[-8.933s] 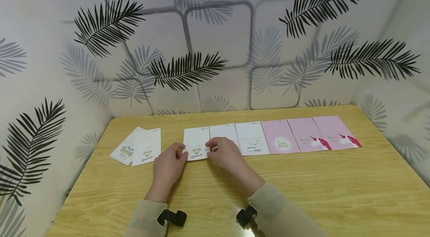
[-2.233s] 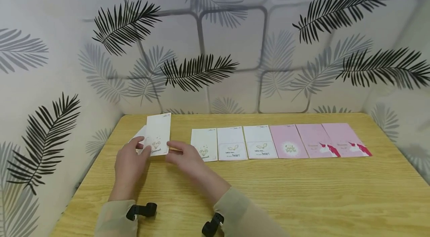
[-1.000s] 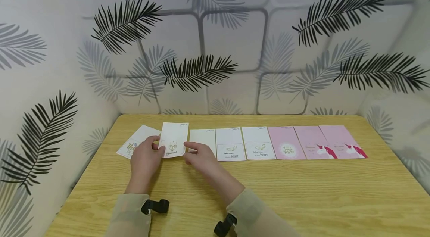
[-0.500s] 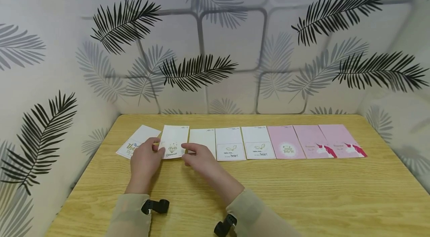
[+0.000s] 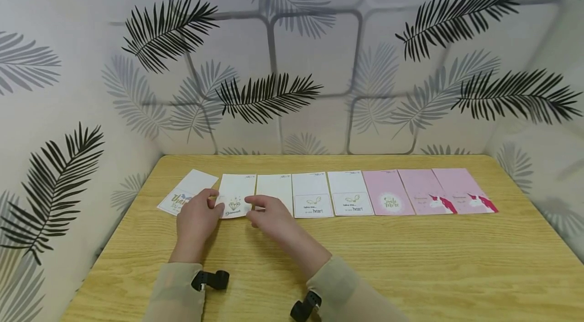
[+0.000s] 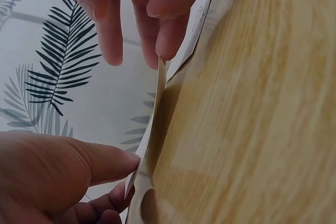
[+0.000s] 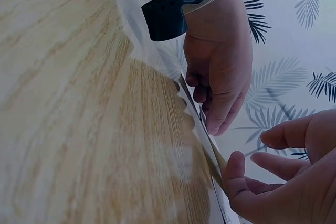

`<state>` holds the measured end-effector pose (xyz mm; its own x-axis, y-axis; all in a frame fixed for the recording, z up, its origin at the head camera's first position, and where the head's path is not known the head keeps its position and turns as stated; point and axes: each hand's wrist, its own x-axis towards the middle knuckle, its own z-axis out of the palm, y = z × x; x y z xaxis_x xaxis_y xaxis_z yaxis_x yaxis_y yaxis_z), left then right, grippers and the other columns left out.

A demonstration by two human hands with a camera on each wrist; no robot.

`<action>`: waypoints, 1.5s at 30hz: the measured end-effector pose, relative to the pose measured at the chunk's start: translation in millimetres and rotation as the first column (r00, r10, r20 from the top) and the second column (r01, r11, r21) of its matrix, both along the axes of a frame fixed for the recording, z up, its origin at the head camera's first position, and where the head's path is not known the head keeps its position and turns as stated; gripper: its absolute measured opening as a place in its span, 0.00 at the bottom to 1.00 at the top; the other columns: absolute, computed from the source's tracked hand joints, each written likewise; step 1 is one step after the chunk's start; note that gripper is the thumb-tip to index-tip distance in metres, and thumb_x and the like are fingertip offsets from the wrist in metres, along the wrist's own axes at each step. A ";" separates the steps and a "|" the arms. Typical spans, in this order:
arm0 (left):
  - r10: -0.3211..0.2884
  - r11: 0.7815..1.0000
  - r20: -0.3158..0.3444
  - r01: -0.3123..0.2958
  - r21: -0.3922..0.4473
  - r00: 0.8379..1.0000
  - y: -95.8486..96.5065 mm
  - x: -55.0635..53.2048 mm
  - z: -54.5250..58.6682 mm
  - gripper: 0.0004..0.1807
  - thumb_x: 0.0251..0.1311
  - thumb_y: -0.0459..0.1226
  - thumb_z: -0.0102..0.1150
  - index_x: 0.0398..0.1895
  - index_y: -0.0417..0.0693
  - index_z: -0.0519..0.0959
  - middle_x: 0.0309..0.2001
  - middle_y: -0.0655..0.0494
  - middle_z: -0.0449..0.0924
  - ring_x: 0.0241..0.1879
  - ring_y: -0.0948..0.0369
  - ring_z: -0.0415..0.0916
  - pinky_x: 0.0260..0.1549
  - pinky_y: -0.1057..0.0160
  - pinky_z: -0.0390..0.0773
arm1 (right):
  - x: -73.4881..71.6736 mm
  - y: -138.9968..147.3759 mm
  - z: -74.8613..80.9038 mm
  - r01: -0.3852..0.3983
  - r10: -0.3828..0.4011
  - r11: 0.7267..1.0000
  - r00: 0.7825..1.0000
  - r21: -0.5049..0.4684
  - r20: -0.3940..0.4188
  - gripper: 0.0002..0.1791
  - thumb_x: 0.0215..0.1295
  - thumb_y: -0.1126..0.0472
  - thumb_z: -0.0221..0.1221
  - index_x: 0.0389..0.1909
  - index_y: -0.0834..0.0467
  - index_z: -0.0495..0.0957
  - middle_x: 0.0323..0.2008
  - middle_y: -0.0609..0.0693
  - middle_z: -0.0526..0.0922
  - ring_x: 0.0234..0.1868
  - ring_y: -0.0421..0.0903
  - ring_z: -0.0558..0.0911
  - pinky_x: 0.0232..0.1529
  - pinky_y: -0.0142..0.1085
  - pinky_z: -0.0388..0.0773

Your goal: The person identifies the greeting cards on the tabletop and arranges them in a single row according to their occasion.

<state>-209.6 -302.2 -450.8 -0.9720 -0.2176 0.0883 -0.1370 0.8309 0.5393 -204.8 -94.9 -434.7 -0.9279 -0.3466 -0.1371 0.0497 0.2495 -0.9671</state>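
Observation:
My left hand (image 5: 198, 218) pinches the left edge of a white greeting card (image 5: 237, 187) printed with a gold diamond; its thumb (image 6: 113, 162) lies on the card in the left wrist view. The right hand (image 5: 278, 220) is at the card's right edge, its fingers spread and touching that edge. The card's near edge is slightly off the table and bowed. Another white card (image 5: 274, 185) lies directly to the right, its lower part hidden by the right hand. Left of the held card, a "Thank you" card (image 5: 196, 180) lies askew, partly behind the left hand.
The row continues rightward with two white "heart" cards (image 5: 312, 185), a pink "Smile More" card (image 5: 380, 180) and two pink unicorn cards (image 5: 420, 182). All lie on the wooden table (image 5: 388, 266), whose back edge meets a leaf-patterned wall (image 5: 310, 124).
The diamond card came off the "Thank you" card, moved right to the row's left end, and came down towards the table. The right hand's fingers have loosened at its edge.

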 end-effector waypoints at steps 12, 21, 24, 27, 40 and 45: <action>-0.019 0.999 0.008 0.019 -0.038 1.000 2.6 1.5 -0.5 0.16 0.73 0.36 0.66 0.60 0.43 0.87 0.43 0.44 0.87 0.38 0.47 0.80 0.40 0.44 0.76 | 2.3 0.5 1.7 -0.028 0.029 0.999 0.999 0.039 -0.018 0.22 0.78 0.64 0.62 0.70 0.57 0.84 0.69 0.55 0.82 0.51 0.53 0.88 0.46 0.43 0.82; -0.025 0.996 0.025 0.027 -0.081 0.999 4.3 2.0 1.3 0.15 0.74 0.37 0.66 0.59 0.44 0.88 0.44 0.44 0.87 0.36 0.48 0.80 0.37 0.44 0.77 | 3.0 1.1 2.1 -0.052 0.054 0.997 0.997 0.056 -0.049 0.21 0.78 0.64 0.62 0.69 0.60 0.84 0.65 0.57 0.85 0.48 0.53 0.89 0.44 0.41 0.82; -0.027 0.995 0.028 0.030 -0.097 0.999 4.0 1.4 0.9 0.15 0.74 0.37 0.66 0.60 0.44 0.88 0.44 0.44 0.88 0.37 0.47 0.81 0.38 0.43 0.78 | 3.2 1.3 2.1 -0.062 0.066 0.996 0.996 0.065 -0.059 0.21 0.78 0.64 0.62 0.69 0.61 0.84 0.65 0.58 0.86 0.49 0.53 0.89 0.47 0.42 0.83; -0.028 0.994 0.031 0.031 -0.106 0.999 4.0 0.7 0.3 0.15 0.74 0.37 0.66 0.60 0.44 0.88 0.44 0.45 0.88 0.37 0.47 0.81 0.38 0.42 0.78 | 3.3 1.5 2.6 -0.068 0.073 0.995 0.995 0.072 -0.061 0.22 0.78 0.64 0.62 0.69 0.60 0.84 0.65 0.57 0.85 0.50 0.53 0.89 0.49 0.44 0.83; -0.022 0.989 0.039 0.027 -0.148 0.999 7.1 1.1 2.1 0.15 0.74 0.38 0.66 0.59 0.44 0.88 0.42 0.45 0.87 0.36 0.46 0.80 0.36 0.42 0.79 | 4.3 -0.9 2.5 -0.119 0.123 0.990 0.991 0.070 -0.051 0.22 0.79 0.62 0.62 0.70 0.58 0.84 0.64 0.57 0.86 0.50 0.51 0.89 0.46 0.41 0.83; -0.023 0.988 0.042 0.029 -0.150 0.999 6.9 0.9 1.9 0.16 0.73 0.38 0.67 0.60 0.44 0.87 0.40 0.46 0.86 0.37 0.46 0.80 0.38 0.40 0.79 | 5.2 -0.8 1.3 -0.138 0.141 0.988 0.990 0.067 -0.030 0.22 0.79 0.61 0.63 0.70 0.58 0.84 0.65 0.58 0.85 0.50 0.50 0.90 0.48 0.42 0.84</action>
